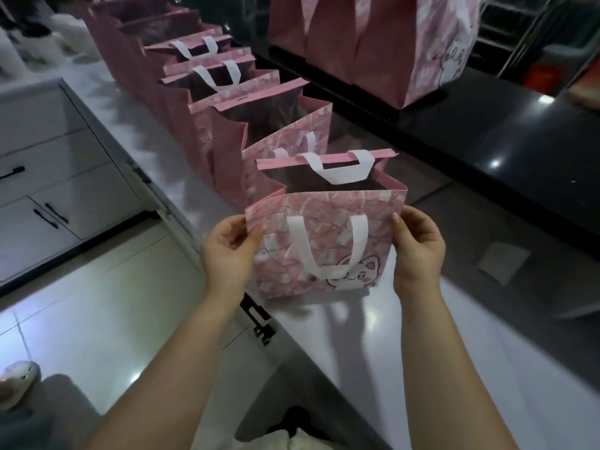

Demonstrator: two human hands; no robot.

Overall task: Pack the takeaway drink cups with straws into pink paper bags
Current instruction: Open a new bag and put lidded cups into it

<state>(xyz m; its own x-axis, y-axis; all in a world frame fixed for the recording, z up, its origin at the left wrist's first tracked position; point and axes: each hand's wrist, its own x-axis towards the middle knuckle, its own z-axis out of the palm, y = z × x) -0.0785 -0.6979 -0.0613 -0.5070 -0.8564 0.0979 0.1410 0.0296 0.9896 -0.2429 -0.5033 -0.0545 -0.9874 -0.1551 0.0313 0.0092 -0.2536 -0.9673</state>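
Note:
A pink paper bag [328, 251] with white handles and a cat drawing stands open on the white counter [373, 336] in front of me. My left hand [229, 251] pinches the bag's upper left corner, thumb on the front panel. On the other side, my right hand [418, 248] grips the upper right edge. The bag's inside is dark and I cannot tell what it holds. Behind it a row of several open pink bags [227, 125] runs away to the upper left along the counter. No cups or straws show.
A raised black ledge [470, 141] runs along the right, with more pink bags [373, 43] standing on it at the top. White cabinets with black handles [48, 177] stand left, across a tiled floor. A small paper square [503, 261] lies on the counter at right.

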